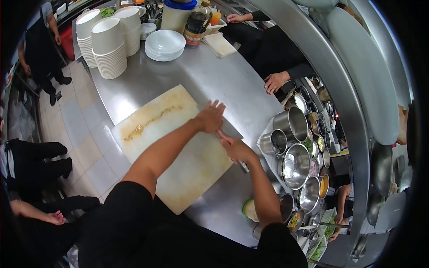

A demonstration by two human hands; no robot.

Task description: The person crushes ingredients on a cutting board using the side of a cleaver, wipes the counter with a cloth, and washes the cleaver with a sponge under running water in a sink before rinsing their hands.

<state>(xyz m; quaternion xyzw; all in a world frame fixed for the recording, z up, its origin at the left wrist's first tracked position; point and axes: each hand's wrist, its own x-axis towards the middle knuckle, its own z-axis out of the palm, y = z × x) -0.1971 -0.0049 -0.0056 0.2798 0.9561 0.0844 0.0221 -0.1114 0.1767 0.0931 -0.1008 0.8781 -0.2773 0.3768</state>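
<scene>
A white cutting board (178, 178) with yellowish stains lies on the steel counter. Across its far left half runs a thin streak of wet brownish bits (138, 128). My right hand (234, 148) is wrapped round the handle of a knife (244, 167), over the board's right side. Most of the blade is hidden by my hands. Just beyond it, my left hand (210, 117) is held flat with its fingers spread, near the board's far right edge. Whether its palm touches the blade cannot be made out.
Stacked white bowls (109, 58), shallow white dishes (164, 44) and a dark sauce bottle (195, 29) stand at the back. Steel bowls and pots (296, 166) crowd the right side. A co-worker's hand (276, 82) rests by the far edge; other people stand left.
</scene>
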